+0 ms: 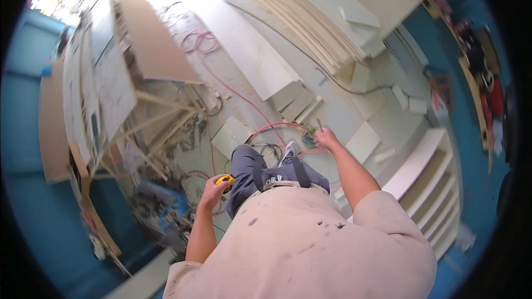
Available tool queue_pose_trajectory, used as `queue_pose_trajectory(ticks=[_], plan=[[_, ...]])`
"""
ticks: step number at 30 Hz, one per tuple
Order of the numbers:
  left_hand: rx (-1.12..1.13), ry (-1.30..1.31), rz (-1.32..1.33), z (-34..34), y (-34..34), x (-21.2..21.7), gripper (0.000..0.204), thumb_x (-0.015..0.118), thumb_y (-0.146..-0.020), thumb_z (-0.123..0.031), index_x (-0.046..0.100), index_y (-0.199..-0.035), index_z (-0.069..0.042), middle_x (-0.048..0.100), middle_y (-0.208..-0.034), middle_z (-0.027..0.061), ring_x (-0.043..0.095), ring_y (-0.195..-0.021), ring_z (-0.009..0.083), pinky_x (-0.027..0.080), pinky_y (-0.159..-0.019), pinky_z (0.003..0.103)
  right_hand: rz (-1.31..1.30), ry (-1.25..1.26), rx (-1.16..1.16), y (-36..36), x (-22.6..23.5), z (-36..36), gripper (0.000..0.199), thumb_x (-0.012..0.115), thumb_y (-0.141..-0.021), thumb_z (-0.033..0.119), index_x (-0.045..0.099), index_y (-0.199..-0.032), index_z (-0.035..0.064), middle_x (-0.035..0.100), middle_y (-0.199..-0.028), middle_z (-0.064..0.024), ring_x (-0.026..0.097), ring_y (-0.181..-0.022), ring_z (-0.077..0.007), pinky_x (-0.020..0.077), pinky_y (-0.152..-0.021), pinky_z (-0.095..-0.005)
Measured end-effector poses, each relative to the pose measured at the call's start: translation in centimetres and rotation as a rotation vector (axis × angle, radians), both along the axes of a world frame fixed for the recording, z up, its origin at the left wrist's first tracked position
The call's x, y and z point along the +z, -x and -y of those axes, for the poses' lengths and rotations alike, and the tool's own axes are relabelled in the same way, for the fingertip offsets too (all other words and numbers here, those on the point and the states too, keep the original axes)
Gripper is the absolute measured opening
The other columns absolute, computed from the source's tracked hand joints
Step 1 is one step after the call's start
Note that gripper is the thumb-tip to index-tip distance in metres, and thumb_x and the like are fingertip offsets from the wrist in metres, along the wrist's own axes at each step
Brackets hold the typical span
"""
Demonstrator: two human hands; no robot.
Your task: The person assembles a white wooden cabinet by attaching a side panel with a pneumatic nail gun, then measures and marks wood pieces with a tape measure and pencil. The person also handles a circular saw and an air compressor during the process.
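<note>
Gripping a boxy yellow tape measure [224, 180], left hand [213, 189].

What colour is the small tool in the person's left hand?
Yellow with some black; the small tool sits in the left hand, seen in the head view.

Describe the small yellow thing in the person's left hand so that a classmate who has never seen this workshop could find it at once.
Start at the person's bent knee in grey trousers, in the middle of the picture. Just to its left, the left hand is closed on a small yellow and black tool, possibly a tape measure. Nothing else near it is bright yellow; the cables on the floor are red.
</note>
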State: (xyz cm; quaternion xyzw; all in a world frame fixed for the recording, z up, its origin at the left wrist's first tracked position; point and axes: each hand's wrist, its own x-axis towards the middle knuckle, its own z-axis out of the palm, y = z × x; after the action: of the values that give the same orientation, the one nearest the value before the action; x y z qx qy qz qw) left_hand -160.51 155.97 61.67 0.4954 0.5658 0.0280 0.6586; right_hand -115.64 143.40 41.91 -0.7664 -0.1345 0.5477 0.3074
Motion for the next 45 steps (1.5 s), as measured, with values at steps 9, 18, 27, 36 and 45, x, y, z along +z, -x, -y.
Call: queue_pose_trajectory(ticks=[9,18,27,36,45], plan=[[-1.004,0.129,-0.380,-24.2,-7.3,-9.7,0.053,0.064,-0.083,-0.044,0.067,-0.104,0.004,0.067,-0.086,0.0124,0.061,-0.077,0.0187,0.049,-0.069,0.034,0.302,0.526,0.484,8.7,7.8,-7.5,0.057,0.071,-0.072,0.051,0.069,-0.107,0.0050,0.068,-0.107,-0.0192,0.065,-0.102,-0.0321,0.0513,-0.090,-0.0422],[-1.772,0.172,-0.364,-40.1,-9.4,-18.5,0.072,0.070,-0.072,-0.049,0.060,-0.120,0.003,0.065,-0.111,0.0233,0.064,-0.102,0.0316,0.050,-0.084,0.039,-0.075,0.529,0.291,22.3,7.6,-11.6,0.044,0.070,-0.075,0.036,0.070,-0.097,-0.0022,0.069,-0.090,-0.0216,0.068,-0.084,-0.0323,0.0537,-0.075,-0.0419],[-2.275,0.839,-0.069,-47.0,-7.6,-16.1,0.028,0.053,-0.090,-0.025,0.069,-0.107,-0.009,0.068,-0.102,0.0080,0.064,-0.089,0.0243,0.051,-0.081,0.036,-0.898,0.135,0.001,28.2,14.6,-16.6,0.046,0.068,-0.087,0.037,0.043,-0.061,0.0087,0.034,-0.051,0.0030,0.035,-0.046,-0.0084,0.0297,-0.041,-0.0298],[-2.132,0.798,-0.302,-45.7,-13.7,-29.4,0.044,0.063,-0.082,-0.035,0.062,-0.114,-0.005,0.064,-0.104,0.0182,0.061,-0.100,0.0316,0.048,-0.088,0.042,-0.145,-0.054,-0.619,15.1,-20.1,-18.0,0.028,0.069,-0.083,0.030,0.063,-0.075,0.0041,0.065,-0.069,-0.0101,0.062,-0.061,-0.0211,0.0496,-0.061,-0.0354],[-2.353,-0.118,-0.502,-39.3,-36.8,-48.7,0.040,0.060,-0.078,-0.040,0.063,-0.092,-0.003,0.067,-0.081,0.0196,0.065,-0.081,0.0398,0.052,-0.080,0.047,0.484,0.534,-0.355,-2.4,-59.0,-16.0,0.057,0.076,-0.072,0.046,0.058,-0.097,-0.0009,0.066,-0.099,-0.0205,0.065,-0.094,-0.0373,0.0518,-0.080,-0.0448]])
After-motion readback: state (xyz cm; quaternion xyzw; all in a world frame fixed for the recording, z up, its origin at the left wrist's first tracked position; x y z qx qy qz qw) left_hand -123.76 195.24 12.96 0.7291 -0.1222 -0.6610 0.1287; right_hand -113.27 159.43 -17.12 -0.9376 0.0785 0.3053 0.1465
